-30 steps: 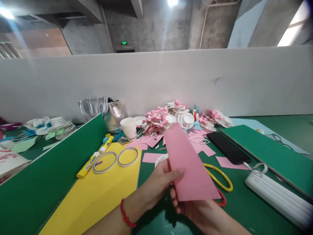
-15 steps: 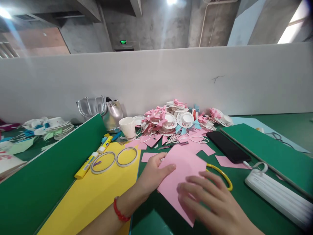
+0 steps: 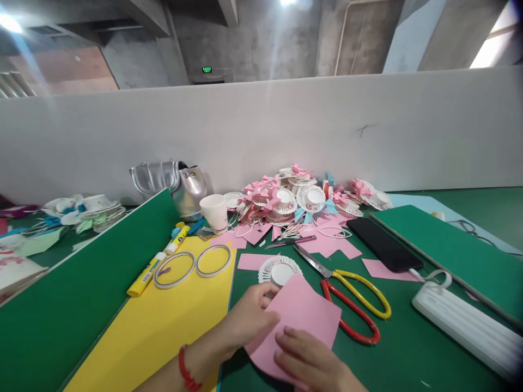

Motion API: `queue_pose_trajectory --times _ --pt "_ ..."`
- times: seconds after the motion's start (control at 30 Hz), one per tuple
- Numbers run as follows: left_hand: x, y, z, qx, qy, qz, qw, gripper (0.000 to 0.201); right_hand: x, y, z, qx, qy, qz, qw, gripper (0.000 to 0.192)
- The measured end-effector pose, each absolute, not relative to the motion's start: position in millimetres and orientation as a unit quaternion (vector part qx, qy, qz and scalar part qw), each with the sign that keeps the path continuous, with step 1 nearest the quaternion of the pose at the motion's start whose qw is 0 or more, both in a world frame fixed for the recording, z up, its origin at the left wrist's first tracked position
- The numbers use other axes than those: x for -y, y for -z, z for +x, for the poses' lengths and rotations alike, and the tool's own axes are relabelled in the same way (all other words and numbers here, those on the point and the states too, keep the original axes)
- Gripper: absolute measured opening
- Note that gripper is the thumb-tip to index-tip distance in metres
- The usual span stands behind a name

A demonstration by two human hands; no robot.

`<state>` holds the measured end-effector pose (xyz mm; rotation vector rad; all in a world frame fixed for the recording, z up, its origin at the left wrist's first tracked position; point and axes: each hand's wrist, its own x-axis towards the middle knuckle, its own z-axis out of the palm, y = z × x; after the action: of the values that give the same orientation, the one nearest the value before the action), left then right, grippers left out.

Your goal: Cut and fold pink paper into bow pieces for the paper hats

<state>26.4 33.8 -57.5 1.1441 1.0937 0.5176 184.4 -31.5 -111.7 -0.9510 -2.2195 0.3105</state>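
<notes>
On my feed the pink sheet is low in the middle, its left edge pinched by the left hand, probably to steady it, while the right hand lays slightly spread fingers across its lower part; whether those grip, I can't tell. Just beyond lies a fringed white paper piece, and rightward the scissors, handles facing me, seemingly for easy reach.

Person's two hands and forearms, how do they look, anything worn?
The ungloved left hand has a thin, knobbly red bracelet, apparently braided cord, around its wrist. The ungloved right hand shows no bracelet or ring. No sleeves show.
</notes>
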Motion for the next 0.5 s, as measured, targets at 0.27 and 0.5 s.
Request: queue_pose_trajectory --times 0.27,0.5 --pt "-30 48 38 -0.380 -0.370 0.320 0.785 0.024 8 73 197 0.582 -0.397 -0.544 0.455 0.033" --pt "-13 25 57 -0.353 -0.465 0.356 0.730 0.043 -6 46 194 0.550 -0.356 -0.569 0.497 0.018"
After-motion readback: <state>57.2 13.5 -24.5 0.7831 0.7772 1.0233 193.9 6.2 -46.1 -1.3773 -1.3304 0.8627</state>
